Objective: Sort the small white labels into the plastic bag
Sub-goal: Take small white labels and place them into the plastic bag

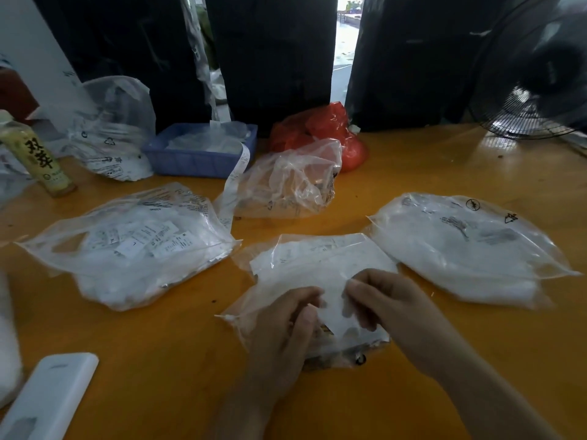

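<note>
I'm at an orange desk (413, 173) with dark sacks (273, 52) standing behind its far edge, and nearest me both my hands meet over the clear plastic bag (305, 274) lying flat at the middle of the near edge: my left hand (286, 325) and my right hand (384, 300) each pinch a small white label (333, 308) between them, right over the bag. Its long axis runs away from me toward the far edge, though I can't tell where its mouth is. Further out lie a filled bag of labels (133, 246) toward the left edge and another filled bag (470, 246) toward the right, then a blue tray (197, 160) holding label strip near the far edge.
</note>
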